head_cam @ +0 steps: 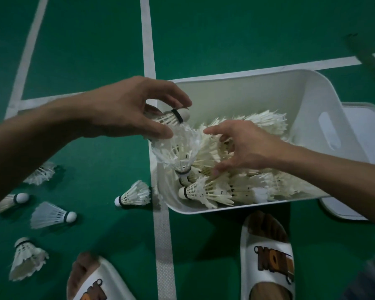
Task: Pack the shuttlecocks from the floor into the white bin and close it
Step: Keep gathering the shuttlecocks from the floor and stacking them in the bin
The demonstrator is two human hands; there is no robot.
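- While our left hand (pixel 134 107) hovers over the left rim of the white bin (pixel 236 94), its grip pinches one shuttlecock (pixel 171 118) by the feathers, cork aimed into the bin.
- Our right hand (pixel 247 148) is over the pile (pixel 258 189) inside, grip spread, holding nothing we can see.
- Mid-packing, we'd say: several loose shuttlecocks (pixel 134 194) lie on the floor (pixel 85 50) to the left.
- Next, we reckon: let go over the pile, then reach for the floor ones; the lid (pixel 368 120) beside the bin comes last.
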